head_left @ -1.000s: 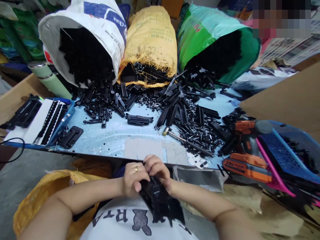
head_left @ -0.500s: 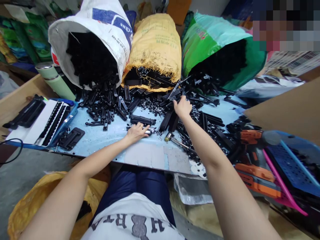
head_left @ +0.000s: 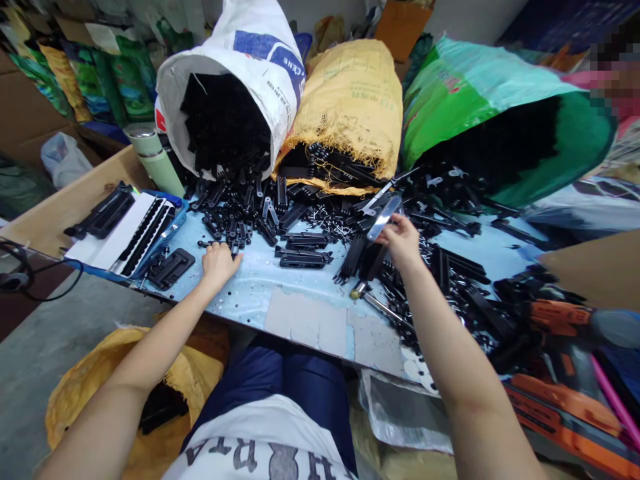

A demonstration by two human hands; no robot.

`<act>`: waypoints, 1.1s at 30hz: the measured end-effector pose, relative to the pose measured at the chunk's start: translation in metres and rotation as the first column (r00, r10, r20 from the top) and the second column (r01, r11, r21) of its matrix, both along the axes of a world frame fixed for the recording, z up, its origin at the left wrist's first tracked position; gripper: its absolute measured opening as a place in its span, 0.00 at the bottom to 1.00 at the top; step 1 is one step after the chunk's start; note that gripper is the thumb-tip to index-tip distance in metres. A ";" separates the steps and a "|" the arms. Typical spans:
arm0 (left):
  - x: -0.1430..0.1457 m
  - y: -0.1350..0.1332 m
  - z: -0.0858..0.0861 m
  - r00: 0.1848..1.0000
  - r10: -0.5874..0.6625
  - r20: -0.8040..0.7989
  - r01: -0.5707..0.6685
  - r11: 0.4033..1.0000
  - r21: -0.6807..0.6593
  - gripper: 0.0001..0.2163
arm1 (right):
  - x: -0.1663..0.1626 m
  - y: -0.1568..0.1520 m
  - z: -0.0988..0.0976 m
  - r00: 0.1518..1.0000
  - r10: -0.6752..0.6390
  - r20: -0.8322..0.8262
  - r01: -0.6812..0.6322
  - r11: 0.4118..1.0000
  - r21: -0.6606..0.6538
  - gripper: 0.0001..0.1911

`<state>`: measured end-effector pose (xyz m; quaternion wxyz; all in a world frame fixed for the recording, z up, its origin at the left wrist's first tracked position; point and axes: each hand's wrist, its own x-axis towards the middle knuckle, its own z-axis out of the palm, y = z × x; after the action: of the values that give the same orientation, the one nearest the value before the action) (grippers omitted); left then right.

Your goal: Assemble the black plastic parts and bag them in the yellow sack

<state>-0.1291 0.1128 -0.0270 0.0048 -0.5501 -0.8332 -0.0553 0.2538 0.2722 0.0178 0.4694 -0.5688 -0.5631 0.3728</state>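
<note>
My right hand (head_left: 401,241) is closed on a long black plastic strip (head_left: 384,215), lifted a little above the heap of black plastic parts (head_left: 440,267) on the blue table (head_left: 300,307). My left hand (head_left: 219,261) rests on the table with its fingers curled over small black parts (head_left: 230,230) at the left pile; what they hold, if anything, is hidden. Two assembled black pieces (head_left: 305,250) lie between my hands.
Three open sacks spill black parts at the back: white (head_left: 235,80), yellow (head_left: 350,100), green (head_left: 480,113). A blue tray (head_left: 131,230) with parts sits left, beside a green flask (head_left: 150,157). An orange drill (head_left: 560,320) lies right. A yellow sack (head_left: 100,393) stands by my left leg.
Both hands left the black piece at my lap and reached onto the table. The left hand then slid left to the small parts; the right hand picked up a long strip.
</note>
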 end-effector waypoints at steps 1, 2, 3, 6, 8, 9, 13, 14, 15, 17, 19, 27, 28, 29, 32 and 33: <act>-0.002 -0.003 -0.004 1.000 -0.014 0.011 0.014 1.000 0.004 0.18 | -0.007 -0.021 -0.004 0.994 0.087 -0.059 -0.087 0.996 -0.001 0.28; -0.001 -0.006 -0.008 1.000 -0.017 0.021 0.016 0.999 0.042 0.16 | -0.013 -0.042 -0.009 0.982 0.166 -0.095 -0.168 0.986 -0.014 0.30; 0.000 -0.008 -0.010 0.999 -0.015 0.034 0.011 0.993 0.116 0.15 | -0.018 -0.062 -0.014 0.965 0.233 -0.119 -0.238 0.971 -0.032 0.31; 0.012 -0.016 -0.008 0.988 -0.092 0.126 0.030 0.903 0.429 0.14 | -0.021 -0.109 -0.025 0.902 0.423 -0.084 -0.430 0.899 -0.088 0.32; 0.027 -0.024 -0.002 0.938 -0.264 0.225 0.100 0.827 0.554 0.14 | -0.015 -0.129 -0.029 0.835 0.545 0.081 -0.533 0.836 -0.132 0.29; 0.037 -0.029 0.000 0.891 -0.362 0.274 0.149 0.802 0.578 0.14 | -0.013 -0.137 -0.029 0.776 0.593 0.215 -0.568 0.805 -0.173 0.26; 0.084 -0.047 0.005 0.677 -0.609 0.413 0.335 0.755 0.564 0.14 | -0.026 -0.160 -0.033 0.453 0.469 0.758 -0.469 0.848 -0.245 0.21; 0.094 -0.050 0.004 0.641 -0.633 0.434 0.364 0.748 0.554 0.15 | -0.035 -0.163 -0.035 0.405 0.386 0.829 -0.440 0.877 -0.193 0.22; 0.103 -0.053 0.003 0.616 -0.643 0.455 0.381 0.749 0.542 0.15 | -0.046 -0.166 -0.037 0.381 0.322 0.867 -0.434 0.890 -0.140 0.23; 0.113 -0.057 0.002 0.599 -0.631 0.493 0.384 0.766 0.515 0.16 | -0.064 -0.168 -0.039 0.412 0.293 0.863 -0.474 0.878 -0.072 0.24; 0.113 -0.061 0.000 0.602 -0.607 0.518 0.371 0.788 0.492 0.17 | -0.068 -0.169 -0.036 0.554 0.325 0.766 -0.499 0.867 -0.007 0.26; 0.094 -0.073 -0.006 0.508 -0.453 0.733 0.231 0.891 0.390 0.18 | 0.016 -0.196 -0.026 0.503 0.503 0.703 -0.641 0.763 -0.087 0.21; 0.098 -0.073 -0.006 0.482 -0.444 0.755 0.229 0.896 0.381 0.18 | 0.015 -0.198 -0.030 0.432 0.489 0.758 -0.642 0.757 -0.122 0.22; 0.103 -0.073 -0.006 0.460 -0.440 0.771 0.233 0.898 0.374 0.18 | 0.009 -0.199 -0.036 0.376 0.468 0.800 -0.644 0.753 -0.138 0.24; 0.123 -0.075 -0.004 0.399 -0.448 0.800 0.256 0.892 0.372 0.18 | -0.026 -0.199 -0.052 0.419 0.450 0.789 -0.618 0.778 -0.115 0.25; 0.130 -0.076 -0.003 0.381 -0.454 0.805 0.257 0.889 0.380 0.18 | -0.039 -0.198 -0.055 0.528 0.460 0.714 -0.574 0.813 -0.100 0.24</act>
<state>0.0006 0.0372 -0.0301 -0.3823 -0.6047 -0.5664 -0.4091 0.2148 0.0742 -0.0369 0.1235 -0.4368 -0.8675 0.2035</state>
